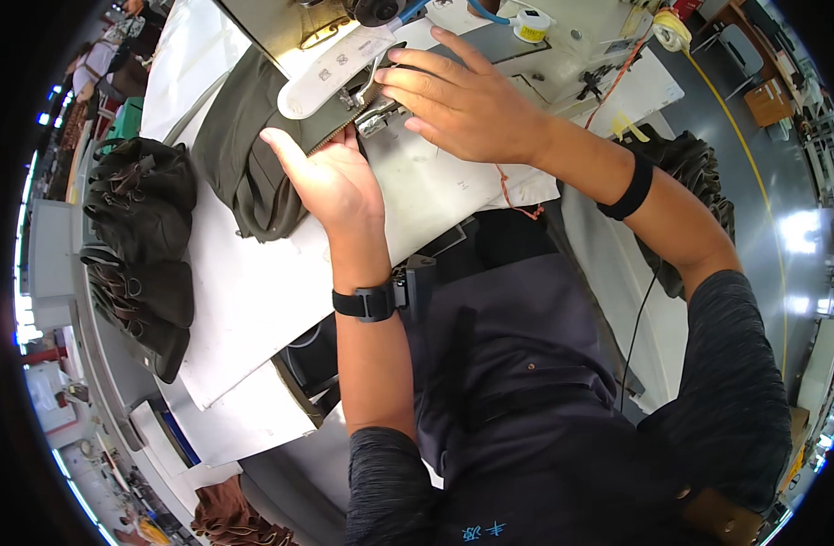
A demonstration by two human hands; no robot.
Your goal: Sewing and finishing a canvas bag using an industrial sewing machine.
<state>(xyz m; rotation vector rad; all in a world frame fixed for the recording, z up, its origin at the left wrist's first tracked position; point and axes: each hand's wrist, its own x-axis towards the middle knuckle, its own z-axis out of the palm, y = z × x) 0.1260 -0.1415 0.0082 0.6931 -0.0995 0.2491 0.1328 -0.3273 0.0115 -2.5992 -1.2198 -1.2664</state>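
Observation:
A dark green garment (pixel 244 150) lies bunched at the head of a sewing machine (pixel 335 73), with a metal-toothed zipper (pixel 337 133) along its edge leading to the presser foot (pixel 373 118). My left hand (pixel 337 182) is palm up at the near side of the garment. Its thumb stretches along the cloth, and its fingers curl at the zipper edge, partly hidden by fabric. To the right of the needle area, my right hand (pixel 471 102) has its fingers extended and apart, fingertips beside the presser foot. Whatever lies under those fingertips is mostly hidden.
Stacked dark green garments (pixel 139 246) hang over the table's left side. More dark cloth (pixel 685 177) sits beyond my right forearm. A small white container (pixel 530 25) stands on the machine bed, near orange thread (pixel 617 73). Brown cloth (pixel 239 517) lies at lower left.

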